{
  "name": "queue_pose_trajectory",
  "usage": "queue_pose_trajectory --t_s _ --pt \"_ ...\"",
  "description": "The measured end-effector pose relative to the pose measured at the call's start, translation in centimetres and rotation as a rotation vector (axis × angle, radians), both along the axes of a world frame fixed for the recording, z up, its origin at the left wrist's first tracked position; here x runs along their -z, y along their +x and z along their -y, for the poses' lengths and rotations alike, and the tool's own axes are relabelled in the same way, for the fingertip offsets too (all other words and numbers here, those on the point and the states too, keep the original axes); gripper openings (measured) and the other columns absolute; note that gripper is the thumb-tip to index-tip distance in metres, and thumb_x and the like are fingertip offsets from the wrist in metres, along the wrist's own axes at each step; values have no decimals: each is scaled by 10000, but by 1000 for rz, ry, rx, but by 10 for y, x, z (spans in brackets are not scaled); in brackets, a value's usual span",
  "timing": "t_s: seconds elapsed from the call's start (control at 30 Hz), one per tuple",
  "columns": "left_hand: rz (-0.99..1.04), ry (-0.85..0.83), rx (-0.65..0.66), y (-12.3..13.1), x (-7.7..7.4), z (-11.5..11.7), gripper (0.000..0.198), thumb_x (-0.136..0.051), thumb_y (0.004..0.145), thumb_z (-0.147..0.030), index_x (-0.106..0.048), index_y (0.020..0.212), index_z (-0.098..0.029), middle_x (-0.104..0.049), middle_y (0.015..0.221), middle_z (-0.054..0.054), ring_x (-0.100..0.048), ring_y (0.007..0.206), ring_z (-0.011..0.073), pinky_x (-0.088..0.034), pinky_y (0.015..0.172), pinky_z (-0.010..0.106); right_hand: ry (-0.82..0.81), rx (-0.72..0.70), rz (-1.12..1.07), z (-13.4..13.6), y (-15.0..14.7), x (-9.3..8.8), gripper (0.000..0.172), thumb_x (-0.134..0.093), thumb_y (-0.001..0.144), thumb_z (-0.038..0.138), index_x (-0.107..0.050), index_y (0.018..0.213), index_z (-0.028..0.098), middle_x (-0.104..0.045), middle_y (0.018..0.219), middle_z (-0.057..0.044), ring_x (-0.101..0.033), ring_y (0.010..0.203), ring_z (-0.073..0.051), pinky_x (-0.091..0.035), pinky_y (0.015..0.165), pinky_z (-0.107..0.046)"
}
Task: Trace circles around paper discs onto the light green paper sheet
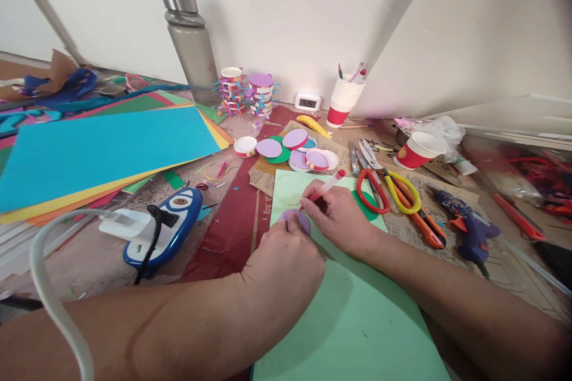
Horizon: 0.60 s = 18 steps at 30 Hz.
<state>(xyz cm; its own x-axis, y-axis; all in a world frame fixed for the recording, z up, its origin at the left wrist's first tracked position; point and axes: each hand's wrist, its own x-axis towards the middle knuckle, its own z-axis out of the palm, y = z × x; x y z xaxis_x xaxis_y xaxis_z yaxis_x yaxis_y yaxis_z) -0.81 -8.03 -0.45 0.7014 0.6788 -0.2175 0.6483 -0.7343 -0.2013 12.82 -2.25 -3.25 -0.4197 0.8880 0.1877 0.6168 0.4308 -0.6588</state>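
A sheet of light green paper (353, 333) lies in front of me. My left hand (286, 256) presses a small purple disc (302, 221) down on it with bent fingers, hiding part of the disc. In my right hand (337, 214) is a red-capped pen (328, 184), its tip close to the disc's upper edge. A circle outline (289, 189) is drawn on the paper just beyond the disc. Under the right side of my right hand a dark green paper circle (364, 205) shows in part.
Yellow-and-red-handled scissors (388, 181), an orange cutter (420, 220) and a glue gun (473, 232) lie to the right. Several cup rings with discs (295, 140) sit ahead. At left are coloured sheets (111, 149), a blue power strip (179, 238) with a white cable, and a tall bottle (192, 47).
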Motion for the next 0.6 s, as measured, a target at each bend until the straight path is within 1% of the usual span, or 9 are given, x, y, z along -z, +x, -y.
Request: queue_pose_trajectory --t_s 0.13,0.27,0.37,0.6 --pt "14 15 6 -1 0 0 279 -567 933 -178 -729 1107 -31 -689 1072 317 -713 961 378 -583 674 448 1 9 6 0 0 1 192 -500 931 249 -525 748 196 -552 612 32 -462 539 -102 -338 577 -253" --pt "-19 28 2 0 0 0 285 -565 936 -182 -721 1124 -34 -687 1079 316 -717 958 364 -584 662 428 18 18 3 -1 1 1 194 -507 922 239 -520 733 194 -560 616 30 -464 545 -101 -338 578 -248" --pt "-17 61 -1 -1 2 1 312 -557 944 -199 -705 1161 -29 -674 1101 329 -708 992 367 -578 666 414 18 22 -25 0 0 0 191 -505 917 230 -523 730 194 -560 621 30 -458 536 -98 -335 562 -243" --pt "-6 95 52 -4 7 3 318 -598 897 -168 -707 1165 -37 -676 1113 321 -697 1029 375 -573 703 421 26 -1 -47 0 -2 2 198 -501 932 256 -544 747 199 -549 603 34 -456 508 -101 -350 555 -248"
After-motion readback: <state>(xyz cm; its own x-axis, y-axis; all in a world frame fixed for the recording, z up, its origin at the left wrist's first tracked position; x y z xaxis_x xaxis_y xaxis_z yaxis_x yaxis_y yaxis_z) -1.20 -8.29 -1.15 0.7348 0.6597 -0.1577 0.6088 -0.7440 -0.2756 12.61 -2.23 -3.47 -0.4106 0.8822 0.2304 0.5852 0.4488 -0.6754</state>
